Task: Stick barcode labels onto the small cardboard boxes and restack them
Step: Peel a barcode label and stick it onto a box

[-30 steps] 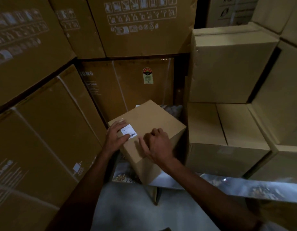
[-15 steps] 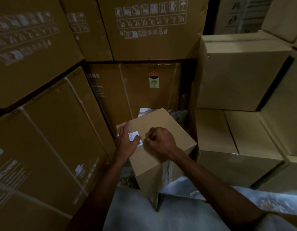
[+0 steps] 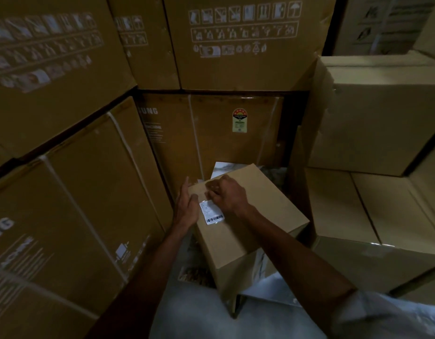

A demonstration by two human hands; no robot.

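Pressing the label down is the step here, I'd say. The small cardboard box (image 3: pixel 245 216) is the landmark: the barcode label (image 3: pixel 211 212) sits on its top face near the left edge. Best bet is rubbing from the middle outward so no corner lifts. The right hand (image 3: pixel 227 194) has its fingers curled into a loose fist, knuckles on the label's upper end. The left hand (image 3: pixel 187 206) lies flat with straight fingers against the box's left edge, just beside the label.
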